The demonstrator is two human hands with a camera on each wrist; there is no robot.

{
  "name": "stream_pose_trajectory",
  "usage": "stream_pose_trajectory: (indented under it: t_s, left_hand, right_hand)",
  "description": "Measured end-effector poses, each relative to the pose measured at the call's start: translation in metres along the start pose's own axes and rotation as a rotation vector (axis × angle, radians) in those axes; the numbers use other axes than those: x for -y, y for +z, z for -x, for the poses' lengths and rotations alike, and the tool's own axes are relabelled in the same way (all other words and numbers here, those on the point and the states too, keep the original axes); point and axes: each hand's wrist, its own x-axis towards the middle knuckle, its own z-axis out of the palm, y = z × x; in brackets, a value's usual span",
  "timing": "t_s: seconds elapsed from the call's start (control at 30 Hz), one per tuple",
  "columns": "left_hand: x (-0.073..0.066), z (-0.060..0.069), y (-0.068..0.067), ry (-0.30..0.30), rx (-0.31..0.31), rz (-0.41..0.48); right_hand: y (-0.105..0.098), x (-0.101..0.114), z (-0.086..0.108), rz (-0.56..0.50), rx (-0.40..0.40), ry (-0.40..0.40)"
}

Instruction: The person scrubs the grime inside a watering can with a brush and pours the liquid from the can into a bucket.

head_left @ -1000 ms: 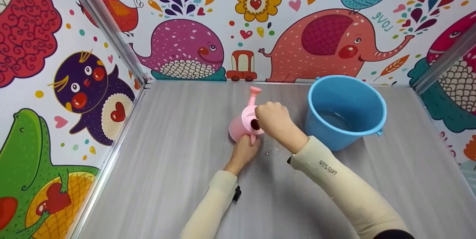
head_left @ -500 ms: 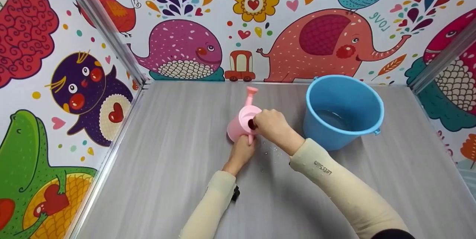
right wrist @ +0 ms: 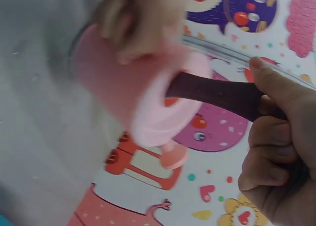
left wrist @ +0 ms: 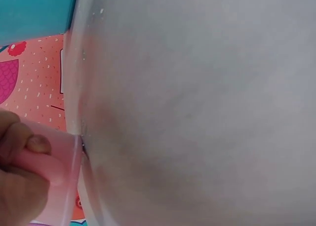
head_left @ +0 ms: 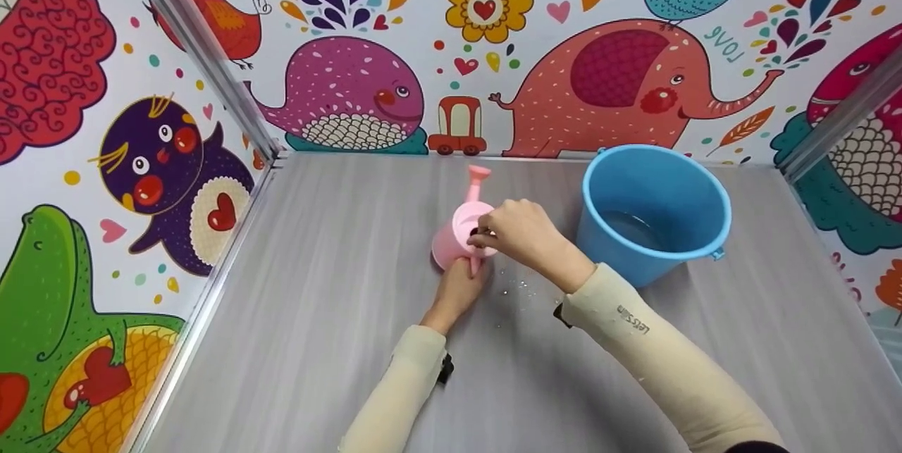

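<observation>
OK, 2 containers on the grey table (head_left: pixel 338 312). Pink watering can (head_left: pixel 448 244): centre of the head frame, mouth facing up, spout (head_left: pixel 473 187) pointing to the top of the frame. Left hand (head_left: pixel 458 291) has its handle, fingers curled right round with no slack; left wrist view shows the same grip at the lower left.

Right hand (head_left: pixel 523 231) is over the can's mouth, just right of centre. Fingers wrapped tight around a dark brown tool (right wrist: pixel 217 93), thumb laid along it. In the right wrist view the tool runs from the right edge into the can's mouth mid-frame; its far end is hidden inside (can't tell its shape). Level in the can: can't read it from any of the 3 views.

Blue bucket (head_left: pixel 620 266): right of centre in the head frame, upright, well clear of the can but near the right forearm. Holds clear liquid (head_left: pixel 634 229), shallow, at the bottom only. Droplets (head_left: pixel 523 289) on the table between can and bucket, just below the right hand in the frame.
</observation>
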Motion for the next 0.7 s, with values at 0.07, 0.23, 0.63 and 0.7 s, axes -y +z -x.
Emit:
stream_pose_trajectory:
  t_s: [0.07,0.23,0.63,0.7]
  left_hand:
    - [0.0,0.001,0.0,0.014,0.009,-0.019]
    - [0.0,0.002,0.001,0.073,-0.01,-0.082]
    - [-0.001,0.003,0.005,0.06,-0.013,-0.137]
    - [0.0,0.003,0.004,0.029,-0.008,-0.103]
  right_hand:
    - [-0.003,-0.001,0.001,-0.025,-0.002,0.004]
    - [0.0,-0.006,0.001,-0.116,0.02,0.023]
    - [0.027,-0.021,0.007,-0.265,0.038,0.04]
    - [0.023,-0.025,0.008,-0.305,0.023,0.05]
